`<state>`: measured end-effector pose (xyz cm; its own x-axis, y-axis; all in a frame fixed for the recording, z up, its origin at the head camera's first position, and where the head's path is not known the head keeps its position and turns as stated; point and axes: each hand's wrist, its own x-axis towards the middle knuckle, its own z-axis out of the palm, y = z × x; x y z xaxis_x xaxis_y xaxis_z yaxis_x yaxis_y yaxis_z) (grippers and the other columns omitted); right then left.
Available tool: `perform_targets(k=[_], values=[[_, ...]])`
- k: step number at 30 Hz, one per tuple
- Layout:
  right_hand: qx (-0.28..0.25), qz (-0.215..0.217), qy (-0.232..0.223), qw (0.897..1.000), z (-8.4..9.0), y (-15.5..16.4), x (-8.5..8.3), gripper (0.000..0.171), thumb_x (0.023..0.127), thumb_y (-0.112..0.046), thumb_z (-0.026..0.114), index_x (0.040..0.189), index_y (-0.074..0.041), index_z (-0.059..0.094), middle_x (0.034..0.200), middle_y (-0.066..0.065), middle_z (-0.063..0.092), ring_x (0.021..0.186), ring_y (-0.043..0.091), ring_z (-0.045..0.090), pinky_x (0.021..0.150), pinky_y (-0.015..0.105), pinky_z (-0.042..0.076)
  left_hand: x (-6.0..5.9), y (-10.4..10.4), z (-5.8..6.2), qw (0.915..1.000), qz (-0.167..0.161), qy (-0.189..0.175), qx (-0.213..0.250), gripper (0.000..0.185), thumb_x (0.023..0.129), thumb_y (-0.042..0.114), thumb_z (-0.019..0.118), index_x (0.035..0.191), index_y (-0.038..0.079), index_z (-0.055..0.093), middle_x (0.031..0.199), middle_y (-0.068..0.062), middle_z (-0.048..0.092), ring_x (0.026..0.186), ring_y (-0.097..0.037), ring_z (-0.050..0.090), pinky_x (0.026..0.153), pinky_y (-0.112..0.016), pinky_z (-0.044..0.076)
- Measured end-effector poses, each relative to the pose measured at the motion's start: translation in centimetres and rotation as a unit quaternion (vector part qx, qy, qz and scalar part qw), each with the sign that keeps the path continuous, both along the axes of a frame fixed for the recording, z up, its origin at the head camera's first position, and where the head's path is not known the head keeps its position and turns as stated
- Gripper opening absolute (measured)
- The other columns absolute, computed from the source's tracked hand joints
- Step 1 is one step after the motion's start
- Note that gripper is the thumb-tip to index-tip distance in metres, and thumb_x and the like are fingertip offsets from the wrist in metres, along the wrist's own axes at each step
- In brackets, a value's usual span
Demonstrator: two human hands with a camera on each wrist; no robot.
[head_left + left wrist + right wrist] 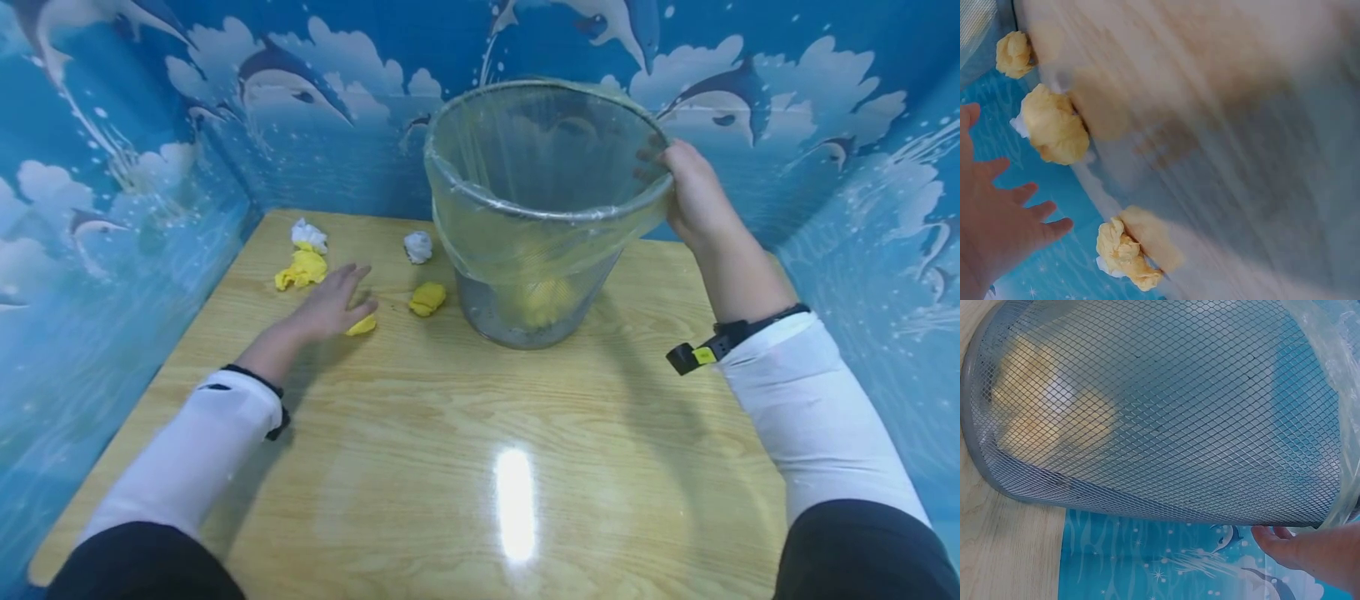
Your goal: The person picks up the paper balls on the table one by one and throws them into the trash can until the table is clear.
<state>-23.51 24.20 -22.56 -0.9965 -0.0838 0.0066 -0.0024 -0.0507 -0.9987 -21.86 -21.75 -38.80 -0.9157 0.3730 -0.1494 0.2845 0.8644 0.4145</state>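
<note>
My left hand [333,304] reaches over a yellow crumpled paper ball [362,326], partly covering it in the head view. Its fingers are spread and hold nothing, and the left wrist view shows a gap between them and the yellow paper [1055,125]. On the other side, my right hand [697,192] grips the rim of a grey mesh wastebasket [480,308], thumb outside and fingers inside, over its translucent yellowish bin liner [480,242]. Yellow and white crumpled paper [1029,406] shows through the mesh at the bottom.
Another yellow paper ball [427,298] and a white one [417,247] lie just left of the wastebasket. Farther left, yellow paper [302,268] touches white paper [310,236]. Blue dolphin-print sheeting [337,167] walls the wooden table [420,433] at back and sides.
</note>
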Motion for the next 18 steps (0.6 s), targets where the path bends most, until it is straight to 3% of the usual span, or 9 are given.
perform_targets(k=[4, 9, 18], values=[[-0.002, -0.004, 0.002, 1.000, 0.0, 0.0, -0.1, 0.051, 0.096, -0.015, 0.036, 0.146, -0.008, 0.033, 0.130, 0.001, 0.042, 0.123, 0.021, 0.043, 0.108, 0.034, 0.035, 0.5, 0.1, -1.0, 0.9983, -0.030, 0.020, -0.046, 0.072, 0.101, 0.041, 0.046, 0.154, 0.001, 0.016, 0.156, -0.031, 0.008, 0.143, -0.050, 0.008, 0.114, -0.064, 0.010], [-0.030, 0.000, 0.024, 0.999, -0.1, 0.0, -0.2, 0.037, 0.095, -0.010, 0.037, 0.131, -0.001, 0.044, 0.119, 0.004, 0.046, 0.103, 0.017, 0.050, 0.089, 0.025, 0.044, 1.1, 0.3, -1.9, 0.9960, -0.041, 0.039, -0.069, 0.074, 0.098, 0.044, 0.050, 0.154, 0.005, 0.020, 0.158, -0.029, 0.003, 0.144, -0.050, 0.005, 0.114, -0.065, 0.006], [-0.006, 0.000, 0.007, 1.000, -0.1, 0.0, 0.0, 0.048, 0.096, -0.014, 0.037, 0.143, -0.004, 0.036, 0.124, 0.001, 0.044, 0.115, 0.019, 0.046, 0.100, 0.032, 0.038, 1.3, 0.2, -2.6, 0.9932, -0.048, 0.024, -0.103, 0.074, 0.099, 0.047, 0.046, 0.155, 0.007, 0.017, 0.160, -0.024, -0.005, 0.145, -0.049, -0.003, 0.113, -0.068, 0.001]])
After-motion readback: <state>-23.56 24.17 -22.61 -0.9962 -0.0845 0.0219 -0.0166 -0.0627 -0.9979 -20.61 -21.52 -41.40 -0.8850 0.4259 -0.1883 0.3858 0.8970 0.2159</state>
